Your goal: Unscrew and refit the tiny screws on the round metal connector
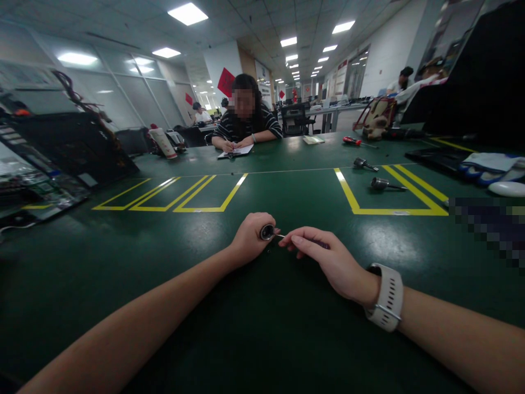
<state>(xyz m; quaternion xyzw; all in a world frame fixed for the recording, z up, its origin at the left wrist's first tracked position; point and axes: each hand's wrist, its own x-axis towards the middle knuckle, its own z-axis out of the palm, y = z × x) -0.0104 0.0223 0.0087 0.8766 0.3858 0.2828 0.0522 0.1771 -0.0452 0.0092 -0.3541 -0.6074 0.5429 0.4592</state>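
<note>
In the head view, my left hand (251,238) is closed around a hollow, round metal piece (267,232) that looks like a hole saw, its dark open end facing me. My right hand (328,254) grips a slim screwdriver (280,236) between thumb and fingers, its thin shaft reaching toward the metal piece. Whether the tip touches it I cannot make out. Most of the screwdriver's handle is hidden by my fingers. Both hands are just above the green table (197,306). Two similar metal pieces with shanks, one nearer (380,184) and one farther (361,162), lie at the right.
Yellow tape (199,209) marks boxes on the table. A red-and-black screwdriver (351,141) lies at the back right. Gloves (490,164) and a white mouse (507,189) are farther right. Across the table a person (246,123) writes on a clipboard (235,153). Equipment stands at the left.
</note>
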